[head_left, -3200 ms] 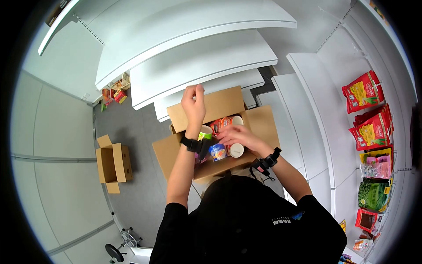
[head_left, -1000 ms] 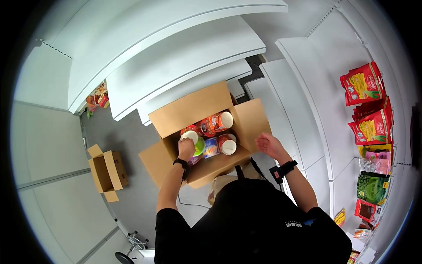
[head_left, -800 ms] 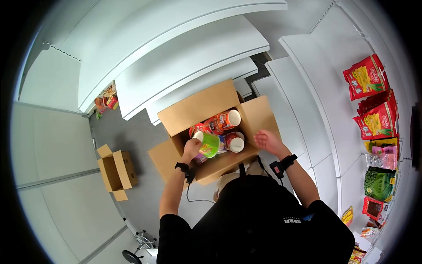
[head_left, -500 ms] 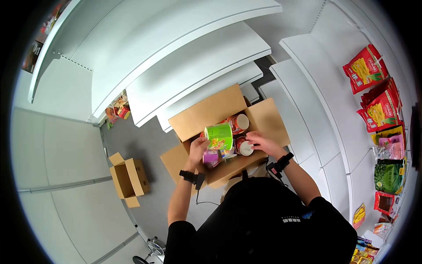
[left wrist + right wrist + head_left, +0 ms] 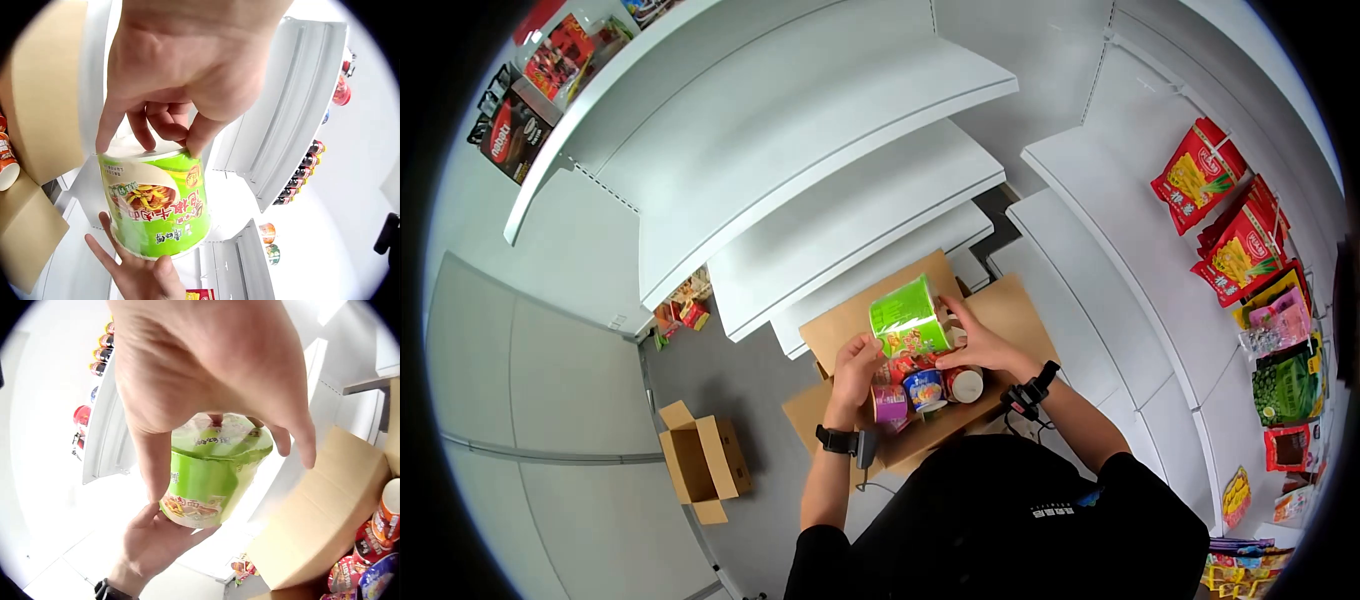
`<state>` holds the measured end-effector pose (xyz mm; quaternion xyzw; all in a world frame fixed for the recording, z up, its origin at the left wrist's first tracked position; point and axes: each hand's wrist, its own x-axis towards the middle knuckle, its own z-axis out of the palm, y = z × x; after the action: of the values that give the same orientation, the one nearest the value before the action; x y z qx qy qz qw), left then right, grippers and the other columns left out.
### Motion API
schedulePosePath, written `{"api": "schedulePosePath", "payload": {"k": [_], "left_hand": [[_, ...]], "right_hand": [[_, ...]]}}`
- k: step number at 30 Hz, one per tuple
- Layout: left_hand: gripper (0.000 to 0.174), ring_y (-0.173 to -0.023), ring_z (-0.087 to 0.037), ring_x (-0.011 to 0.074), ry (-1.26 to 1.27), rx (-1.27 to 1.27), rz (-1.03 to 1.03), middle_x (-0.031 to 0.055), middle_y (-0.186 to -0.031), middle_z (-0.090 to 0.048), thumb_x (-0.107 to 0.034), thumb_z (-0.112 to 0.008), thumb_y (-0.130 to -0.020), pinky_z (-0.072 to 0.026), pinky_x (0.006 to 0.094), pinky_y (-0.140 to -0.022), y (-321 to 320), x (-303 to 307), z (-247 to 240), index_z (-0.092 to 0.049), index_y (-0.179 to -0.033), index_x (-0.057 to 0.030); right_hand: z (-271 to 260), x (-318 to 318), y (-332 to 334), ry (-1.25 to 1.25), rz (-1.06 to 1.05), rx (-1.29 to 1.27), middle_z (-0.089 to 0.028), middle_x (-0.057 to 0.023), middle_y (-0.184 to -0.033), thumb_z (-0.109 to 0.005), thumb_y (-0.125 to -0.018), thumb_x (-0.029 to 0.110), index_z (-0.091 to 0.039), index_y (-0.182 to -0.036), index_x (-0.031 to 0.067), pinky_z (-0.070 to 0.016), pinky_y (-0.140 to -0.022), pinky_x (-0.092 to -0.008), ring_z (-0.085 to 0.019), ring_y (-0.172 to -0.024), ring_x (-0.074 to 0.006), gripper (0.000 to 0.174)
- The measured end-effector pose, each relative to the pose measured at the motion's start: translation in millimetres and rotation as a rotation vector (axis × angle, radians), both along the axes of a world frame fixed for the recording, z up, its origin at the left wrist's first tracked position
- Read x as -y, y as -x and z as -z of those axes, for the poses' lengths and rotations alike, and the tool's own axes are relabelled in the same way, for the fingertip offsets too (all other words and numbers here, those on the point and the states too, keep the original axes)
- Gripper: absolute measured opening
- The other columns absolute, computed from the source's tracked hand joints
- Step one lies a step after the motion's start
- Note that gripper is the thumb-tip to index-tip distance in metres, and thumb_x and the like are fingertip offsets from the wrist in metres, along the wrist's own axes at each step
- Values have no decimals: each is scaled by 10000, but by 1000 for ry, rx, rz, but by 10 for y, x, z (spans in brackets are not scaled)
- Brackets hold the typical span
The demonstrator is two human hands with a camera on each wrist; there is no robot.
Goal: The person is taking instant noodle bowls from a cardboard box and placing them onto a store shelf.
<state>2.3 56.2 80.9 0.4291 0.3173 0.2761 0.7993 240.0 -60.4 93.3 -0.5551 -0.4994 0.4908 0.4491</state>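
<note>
Above the open cardboard box, a green instant-noodle cup is held tilted between both hands. The left hand grips its white end; in the left wrist view that hand's fingers and thumb pinch the rim of the cup. At the other end, the right hand has its thumb and fingers spread around the lid edge. The right wrist view shows the right hand curved over the lid of the cup. A purple cup, a blue cup and red cups lie in the box.
White shelves stand beyond the box. A smaller open carton is on the floor at left. Red snack bags and other packets hang at right. Packages occupy the upper-left shelf, and several bottles line another shelf.
The left hand has lifted the green cup out of the box, upward in the head view. The right hand has come from the box's right side to the cup's lid end. The head view has shifted.
</note>
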Motion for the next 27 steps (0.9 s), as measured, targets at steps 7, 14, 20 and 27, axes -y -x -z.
{"api": "schedulePosePath", "payload": {"k": [7,14,20,27], "left_hand": [[127,-911,-578,127,-66,126,-38,25,-959,-602,-173,-536,-940,-494,337,-822,-115,-21,-367,-572,-956,-52],[265,-1037,-583,209,-45,209,8,96,-1132,-590,-232,-486,-957,-485,436,-909,-199,-39,-546,-554,-1078,-6],[456,-1157,-535,266,1,286,59,139,-1255,-546,-313,-450,-957,-438,477,-971,-333,1,-520,-477,-1265,22],[525,-1204,-505,248,-8,339,115,112,-1325,-506,-380,-431,-951,-418,434,-988,-551,90,-678,-418,-1330,-17]], "right_hand": [[-533,17,48,-139,-58,124,-198,-181,-1487,-793,-714,203,-138,-1475,71,-324,-1056,-368,-226,-1372,-298,1013],[-674,98,48,-311,136,246,-408,-135,-1376,-693,-799,95,-393,-1378,58,-472,-838,-287,-496,-1142,-217,654],[-716,167,-40,-396,238,229,-465,-106,-1330,-612,-859,83,-556,-1247,44,-464,-822,-289,-511,-1101,-190,394],[-767,189,-130,-458,334,384,-316,-157,-1437,-561,-901,105,-572,-1233,57,-411,-959,-320,-391,-1276,-266,335]]}}
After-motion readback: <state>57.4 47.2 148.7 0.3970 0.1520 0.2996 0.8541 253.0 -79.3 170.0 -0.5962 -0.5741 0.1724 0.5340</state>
